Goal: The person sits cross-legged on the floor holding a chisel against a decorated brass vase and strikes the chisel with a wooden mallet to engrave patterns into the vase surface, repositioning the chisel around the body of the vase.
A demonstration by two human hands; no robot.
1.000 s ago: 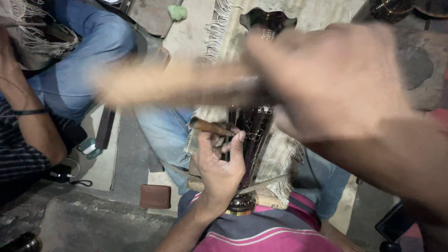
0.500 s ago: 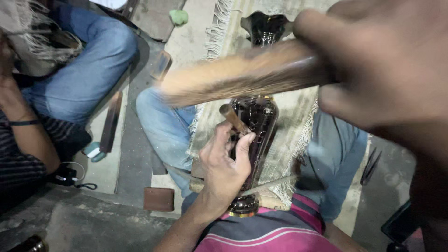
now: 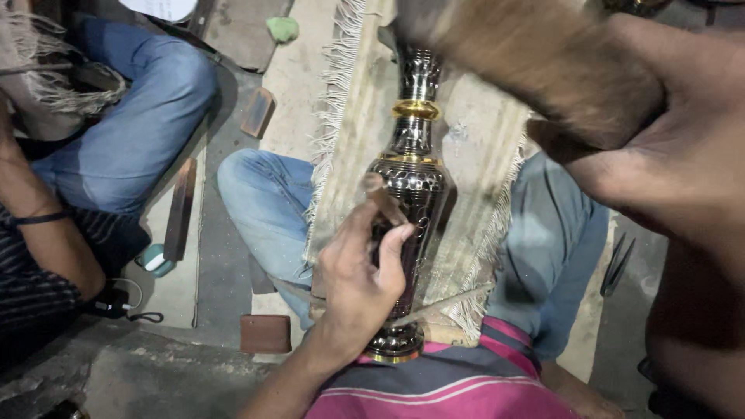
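The left hand (image 3: 361, 283) is pinched around a short, dark punch-like tool (image 3: 382, 198), thumb and fingers closed on its shaft, with the tip set against the belly of a metal vase (image 3: 411, 194). The right hand (image 3: 683, 155) is clenched into a fist on a thick wooden mallet (image 3: 535, 70), raised close to the camera and blurred.

The vase lies lengthwise along the person's lap, foot towards the body and mouth pointing away, resting on a pale fringed cloth (image 3: 353, 140) spread over a board between the knees.

The likely trouble is in the strike. The mallet head is broad and the tool end is small, with the left fingertips wrapped just below it, so a blow that lands off-centre could catch the knuckles. The vase is round and smooth, so a glancing hit could make the tip skid and scar the pattern, or roll the vase off the cloth.

The vase is dark metal, finely chased with small repeating marks, with bright brass-coloured bands at the neck and foot; it swells at the belly and narrows to a slim neck. The mallet looks rough and fibrous. The cloth is coarse, with a stringy fringe.

At the left sits another person in blue jeans (image 3: 132, 132), beside small wooden blocks (image 3: 264, 334) on the dusty floor.
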